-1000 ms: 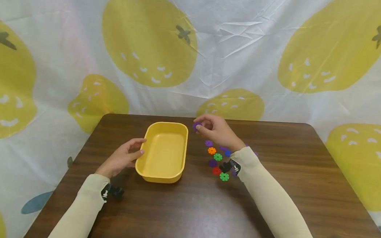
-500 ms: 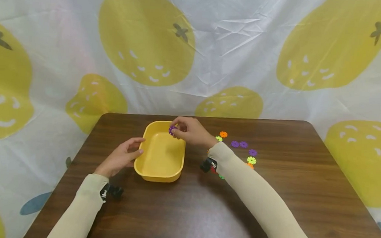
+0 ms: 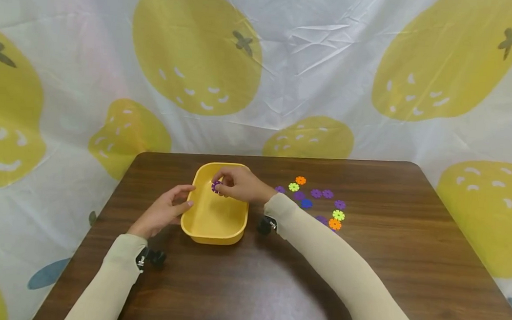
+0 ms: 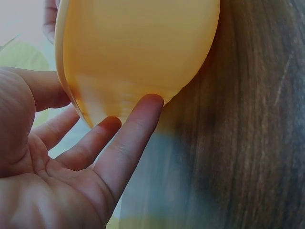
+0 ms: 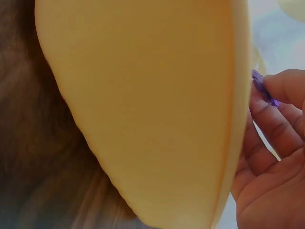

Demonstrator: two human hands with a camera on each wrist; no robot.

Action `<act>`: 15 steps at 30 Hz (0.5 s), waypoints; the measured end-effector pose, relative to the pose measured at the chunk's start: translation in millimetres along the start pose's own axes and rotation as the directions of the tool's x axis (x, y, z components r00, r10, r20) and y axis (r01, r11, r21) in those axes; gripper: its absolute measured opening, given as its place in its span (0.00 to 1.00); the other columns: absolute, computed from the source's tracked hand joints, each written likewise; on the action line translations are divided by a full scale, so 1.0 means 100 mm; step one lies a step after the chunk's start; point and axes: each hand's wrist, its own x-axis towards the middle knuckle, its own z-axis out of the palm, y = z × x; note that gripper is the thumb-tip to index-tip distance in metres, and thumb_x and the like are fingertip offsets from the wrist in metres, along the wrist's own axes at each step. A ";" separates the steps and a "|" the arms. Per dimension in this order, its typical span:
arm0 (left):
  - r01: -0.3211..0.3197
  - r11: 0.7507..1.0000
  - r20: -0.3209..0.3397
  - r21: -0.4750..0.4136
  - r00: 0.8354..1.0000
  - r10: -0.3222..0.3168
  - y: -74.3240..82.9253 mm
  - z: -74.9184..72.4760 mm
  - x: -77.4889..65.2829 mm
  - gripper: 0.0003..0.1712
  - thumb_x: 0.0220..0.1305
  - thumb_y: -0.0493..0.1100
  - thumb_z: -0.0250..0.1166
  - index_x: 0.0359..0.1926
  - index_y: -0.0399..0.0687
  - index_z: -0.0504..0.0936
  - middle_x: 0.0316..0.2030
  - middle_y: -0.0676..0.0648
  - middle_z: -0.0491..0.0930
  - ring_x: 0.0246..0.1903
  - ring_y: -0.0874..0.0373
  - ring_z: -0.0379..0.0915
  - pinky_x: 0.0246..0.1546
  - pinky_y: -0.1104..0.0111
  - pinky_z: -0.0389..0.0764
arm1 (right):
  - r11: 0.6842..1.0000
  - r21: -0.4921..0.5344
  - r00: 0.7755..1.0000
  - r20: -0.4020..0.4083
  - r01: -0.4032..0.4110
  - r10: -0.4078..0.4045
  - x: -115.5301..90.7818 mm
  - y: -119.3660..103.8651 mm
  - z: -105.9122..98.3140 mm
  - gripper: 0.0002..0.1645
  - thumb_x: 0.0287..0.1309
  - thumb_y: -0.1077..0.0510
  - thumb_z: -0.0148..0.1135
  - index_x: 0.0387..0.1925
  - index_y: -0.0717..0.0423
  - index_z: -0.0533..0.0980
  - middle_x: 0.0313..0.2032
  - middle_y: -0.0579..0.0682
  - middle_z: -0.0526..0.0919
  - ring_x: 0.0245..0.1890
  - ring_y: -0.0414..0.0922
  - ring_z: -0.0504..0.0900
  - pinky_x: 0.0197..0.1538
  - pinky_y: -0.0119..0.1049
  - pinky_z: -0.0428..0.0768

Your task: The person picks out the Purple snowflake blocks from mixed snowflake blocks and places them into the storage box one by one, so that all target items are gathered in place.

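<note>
My right hand (image 3: 241,184) is over the inside of the yellow plastic basin (image 3: 213,239). Between its thumb and fingertips it pinches a purple snowflake disc (image 3: 216,187), a small flat toy piece with a notched edge. The same purple disc (image 5: 265,89) shows beyond the basin's rim in the right wrist view. My left hand (image 3: 165,210) holds the basin by its left side. In the left wrist view its thumb (image 4: 50,89) is at the rim, while other fingers (image 4: 136,138) lie against the outer wall.
Several loose discs lie on the brown wooden table (image 3: 409,247) right of the basin, among them a blue disc (image 3: 306,203), an orange disc (image 3: 300,180) and a yellow-green disc (image 3: 338,215). My right sleeve (image 3: 329,255) hides some table. A lemon-print cloth (image 3: 313,85) hangs behind.
My right hand has carried the purple disc left, from beyond the basin's right side to over its inside, and slightly lower. The left hand stays at the basin's side.
</note>
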 end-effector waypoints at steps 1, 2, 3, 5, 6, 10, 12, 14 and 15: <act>-0.003 1.000 0.000 0.003 1.000 0.003 0.00 0.00 0.00 0.33 0.81 0.44 0.60 0.81 0.51 0.61 0.76 0.32 0.63 0.66 0.35 0.76 0.52 0.51 0.90 | 1.000 0.004 1.000 0.013 0.005 -0.005 0.01 -0.01 0.02 0.09 0.71 0.57 0.67 0.49 0.52 0.83 0.30 0.41 0.88 0.29 0.38 0.83 0.35 0.30 0.82; -0.005 1.000 -0.001 0.006 1.000 0.005 0.01 0.00 -0.01 0.34 0.81 0.44 0.60 0.81 0.51 0.61 0.76 0.32 0.64 0.66 0.35 0.76 0.52 0.51 0.90 | 1.000 0.013 1.000 0.025 0.009 -0.009 0.01 -0.03 0.03 0.08 0.71 0.58 0.67 0.49 0.53 0.83 0.30 0.42 0.88 0.29 0.38 0.83 0.35 0.30 0.82; -0.007 1.000 -0.003 0.009 1.000 0.007 0.01 0.00 -0.01 0.34 0.81 0.44 0.60 0.81 0.51 0.61 0.76 0.32 0.64 0.66 0.35 0.76 0.52 0.51 0.90 | 1.000 0.015 0.999 0.038 0.009 -0.010 0.01 -0.04 0.05 0.08 0.71 0.58 0.67 0.49 0.53 0.83 0.30 0.42 0.88 0.29 0.38 0.83 0.35 0.30 0.82; -0.007 1.000 -0.007 0.012 1.000 0.007 0.02 0.00 -0.01 0.33 0.81 0.44 0.60 0.81 0.51 0.61 0.75 0.32 0.64 0.66 0.35 0.76 0.51 0.52 0.90 | 1.000 0.011 0.998 0.062 0.008 -0.008 0.02 -0.06 0.09 0.08 0.70 0.58 0.68 0.48 0.54 0.83 0.29 0.42 0.88 0.28 0.37 0.81 0.36 0.29 0.81; -0.006 1.000 -0.009 0.012 1.000 0.007 0.02 0.01 -0.01 0.33 0.81 0.44 0.60 0.80 0.51 0.61 0.75 0.33 0.64 0.66 0.35 0.76 0.51 0.51 0.90 | 1.000 -0.002 0.997 0.072 0.004 -0.004 0.02 -0.06 0.10 0.08 0.70 0.57 0.69 0.48 0.53 0.83 0.29 0.42 0.88 0.28 0.37 0.81 0.36 0.29 0.80; -0.005 1.000 -0.005 0.012 1.000 0.005 0.03 0.02 -0.03 0.32 0.81 0.43 0.59 0.80 0.50 0.61 0.75 0.32 0.64 0.66 0.34 0.75 0.50 0.51 0.90 | 0.997 -0.071 0.994 0.105 -0.019 0.026 0.02 -0.06 0.16 0.09 0.70 0.55 0.69 0.48 0.51 0.84 0.28 0.40 0.88 0.27 0.35 0.79 0.34 0.27 0.77; -0.007 1.000 -0.001 0.008 1.000 0.007 0.03 0.03 -0.03 0.32 0.81 0.43 0.58 0.80 0.50 0.61 0.75 0.32 0.64 0.66 0.34 0.75 0.50 0.51 0.90 | 0.995 -0.094 0.993 0.116 -0.027 0.038 0.03 -0.05 0.18 0.10 0.71 0.53 0.69 0.49 0.51 0.84 0.28 0.40 0.88 0.27 0.35 0.80 0.34 0.27 0.78; -0.011 1.000 0.001 0.003 1.000 0.011 0.04 0.03 -0.04 0.32 0.81 0.43 0.58 0.80 0.49 0.61 0.76 0.31 0.63 0.66 0.34 0.75 0.50 0.51 0.90 | 0.993 -0.112 0.992 0.119 -0.028 0.041 0.04 -0.03 0.19 0.11 0.71 0.53 0.68 0.51 0.53 0.84 0.30 0.40 0.88 0.28 0.36 0.80 0.35 0.28 0.78; -0.014 1.000 0.004 -0.001 1.000 0.014 0.03 0.03 -0.04 0.33 0.81 0.43 0.58 0.81 0.49 0.61 0.76 0.31 0.63 0.66 0.34 0.75 0.50 0.51 0.90 | 0.993 -0.118 0.992 0.119 -0.028 0.042 0.04 -0.03 0.19 0.12 0.72 0.54 0.67 0.52 0.54 0.84 0.30 0.42 0.89 0.29 0.36 0.80 0.36 0.28 0.78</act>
